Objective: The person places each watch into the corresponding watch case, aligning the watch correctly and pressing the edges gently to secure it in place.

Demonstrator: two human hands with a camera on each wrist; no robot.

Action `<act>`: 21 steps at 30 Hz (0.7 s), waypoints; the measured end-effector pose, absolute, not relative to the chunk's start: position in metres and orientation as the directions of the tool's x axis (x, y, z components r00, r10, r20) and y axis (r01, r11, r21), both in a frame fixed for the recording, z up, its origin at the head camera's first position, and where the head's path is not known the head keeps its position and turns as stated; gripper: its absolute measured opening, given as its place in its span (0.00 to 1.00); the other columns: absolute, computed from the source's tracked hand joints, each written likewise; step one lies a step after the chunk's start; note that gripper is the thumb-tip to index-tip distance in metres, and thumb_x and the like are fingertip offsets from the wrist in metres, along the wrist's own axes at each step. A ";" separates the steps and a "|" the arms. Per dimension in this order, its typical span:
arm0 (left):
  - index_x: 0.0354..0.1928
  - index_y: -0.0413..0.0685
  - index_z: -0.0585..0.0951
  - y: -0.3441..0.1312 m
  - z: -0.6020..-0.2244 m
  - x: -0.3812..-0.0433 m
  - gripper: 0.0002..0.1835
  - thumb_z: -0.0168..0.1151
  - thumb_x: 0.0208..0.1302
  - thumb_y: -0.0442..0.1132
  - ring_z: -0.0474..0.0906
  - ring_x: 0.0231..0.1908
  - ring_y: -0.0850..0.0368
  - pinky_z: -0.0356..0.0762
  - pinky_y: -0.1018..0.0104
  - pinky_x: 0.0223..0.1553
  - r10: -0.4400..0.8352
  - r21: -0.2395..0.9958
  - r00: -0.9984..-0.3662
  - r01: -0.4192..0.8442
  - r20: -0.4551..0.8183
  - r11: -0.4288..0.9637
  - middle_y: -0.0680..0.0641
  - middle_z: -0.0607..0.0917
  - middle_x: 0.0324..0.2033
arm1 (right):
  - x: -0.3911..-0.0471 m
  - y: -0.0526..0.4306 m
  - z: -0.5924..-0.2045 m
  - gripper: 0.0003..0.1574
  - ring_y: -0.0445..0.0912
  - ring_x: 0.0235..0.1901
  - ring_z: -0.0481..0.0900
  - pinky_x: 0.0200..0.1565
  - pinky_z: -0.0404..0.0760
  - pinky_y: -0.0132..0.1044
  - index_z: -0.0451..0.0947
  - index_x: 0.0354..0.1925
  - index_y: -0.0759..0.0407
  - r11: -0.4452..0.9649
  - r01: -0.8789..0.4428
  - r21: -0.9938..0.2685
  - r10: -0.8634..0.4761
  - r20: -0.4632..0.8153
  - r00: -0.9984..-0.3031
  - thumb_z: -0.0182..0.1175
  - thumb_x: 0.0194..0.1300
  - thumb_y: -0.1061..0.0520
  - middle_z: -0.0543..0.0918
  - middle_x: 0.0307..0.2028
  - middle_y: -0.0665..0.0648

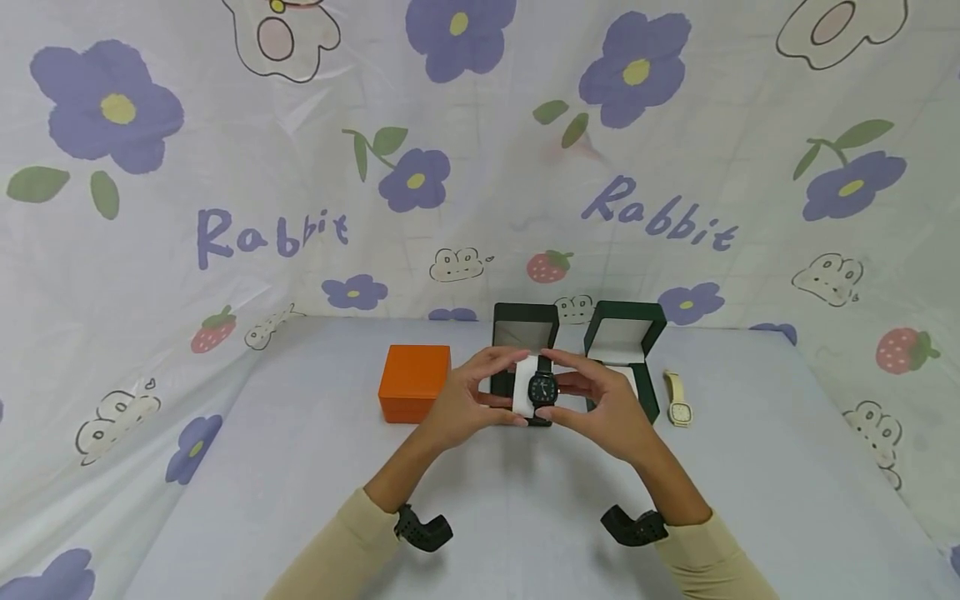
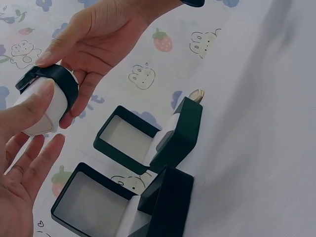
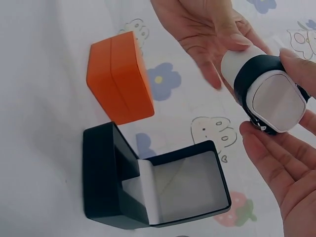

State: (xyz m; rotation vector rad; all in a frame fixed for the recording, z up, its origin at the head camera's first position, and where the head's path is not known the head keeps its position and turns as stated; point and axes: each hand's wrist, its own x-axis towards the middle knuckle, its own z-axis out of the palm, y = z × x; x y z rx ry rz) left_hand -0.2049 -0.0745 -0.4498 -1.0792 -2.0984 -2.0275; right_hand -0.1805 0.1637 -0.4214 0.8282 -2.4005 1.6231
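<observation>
The black watch (image 1: pixel 543 390) is wrapped round a white cushion (image 1: pixel 524 387), held up between both hands over the middle of the table (image 1: pixel 300 500), with the opened black box (image 1: pixel 525 312) behind it. The left hand (image 1: pixel 460 402) grips the cushion's left part between thumb and fingers; the right hand (image 1: pixel 606 408) pinches the watch at the right, thumb near, forefinger far.

The pair is probably light, the watch outweighing its padding. The cushion looks soft enough to give a little under a squeeze, while the strap (image 3: pixel 248 73) seems flexible but springy (leather or rubber, the pictures do not settle it). The dial (image 1: pixel 542 387) probably has a smooth cover that could slip or smudge, so the strap edges and the cushion's bare end look like the better places to take hold.

The cushion is a rounded roll with a flat, D-shaped end. The black box has a pale lining inside squared, dark walls; to its right a green box (image 1: pixel 627 310) stands open. Left sits an orange box (image 1: pixel 415 372), closed, smooth and sharp-edged, and at the far right lies a gold-coloured watch (image 1: pixel 680 413).
</observation>
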 end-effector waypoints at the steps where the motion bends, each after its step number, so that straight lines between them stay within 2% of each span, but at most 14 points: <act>1: 0.70 0.48 0.75 -0.075 -0.450 -0.205 0.44 0.78 0.48 0.23 0.70 0.66 0.48 0.87 0.56 0.45 0.447 0.868 -0.759 0.487 0.473 -0.091 0.48 0.73 0.66 | -0.180 0.163 -0.421 0.46 0.50 0.54 0.84 0.56 0.81 0.31 0.73 0.70 0.51 0.274 -0.504 -0.819 -0.365 0.396 -0.843 0.77 0.55 0.63 0.78 0.64 0.54; 7: 0.70 0.46 0.75 -0.074 -0.451 -0.204 0.43 0.78 0.48 0.23 0.70 0.66 0.48 0.87 0.57 0.44 0.452 0.840 -0.730 0.534 0.513 -0.090 0.47 0.73 0.65 | -0.181 0.159 -0.422 0.42 0.53 0.47 0.86 0.51 0.86 0.44 0.74 0.68 0.57 0.244 -0.501 -0.830 -0.344 0.409 -0.845 0.75 0.56 0.66 0.81 0.59 0.59; 11: 0.70 0.46 0.75 -0.073 -0.452 -0.204 0.43 0.77 0.49 0.24 0.70 0.66 0.47 0.87 0.57 0.45 0.457 0.825 -0.713 0.559 0.531 -0.087 0.47 0.73 0.65 | -0.180 0.157 -0.422 0.39 0.49 0.44 0.87 0.48 0.87 0.44 0.76 0.67 0.53 0.243 -0.477 -0.845 -0.331 0.390 -0.860 0.74 0.59 0.63 0.81 0.56 0.57; 14: 0.71 0.46 0.74 -0.073 -0.454 -0.205 0.44 0.77 0.49 0.23 0.70 0.67 0.42 0.87 0.57 0.44 0.460 0.827 -0.713 0.553 0.530 -0.096 0.47 0.73 0.65 | -0.178 0.155 -0.419 0.38 0.50 0.45 0.87 0.48 0.87 0.39 0.75 0.67 0.52 0.263 -0.466 -0.845 -0.331 0.375 -0.866 0.74 0.60 0.62 0.80 0.59 0.58; 18: 0.71 0.48 0.74 -0.074 -0.455 -0.205 0.44 0.77 0.49 0.24 0.69 0.67 0.41 0.87 0.56 0.44 0.465 0.831 -0.714 0.550 0.523 -0.091 0.48 0.73 0.65 | -0.176 0.154 -0.417 0.40 0.57 0.49 0.85 0.48 0.88 0.48 0.74 0.68 0.57 0.268 -0.488 -0.831 -0.345 0.390 -0.854 0.74 0.58 0.66 0.77 0.63 0.61; 21: 0.71 0.48 0.74 -0.074 -0.455 -0.205 0.44 0.78 0.49 0.25 0.71 0.66 0.47 0.87 0.57 0.43 0.460 0.830 -0.720 0.553 0.520 -0.072 0.48 0.73 0.65 | -0.180 0.155 -0.422 0.41 0.59 0.52 0.83 0.48 0.87 0.53 0.74 0.68 0.56 0.249 -0.508 -0.825 -0.359 0.408 -0.839 0.74 0.57 0.67 0.76 0.65 0.58</act>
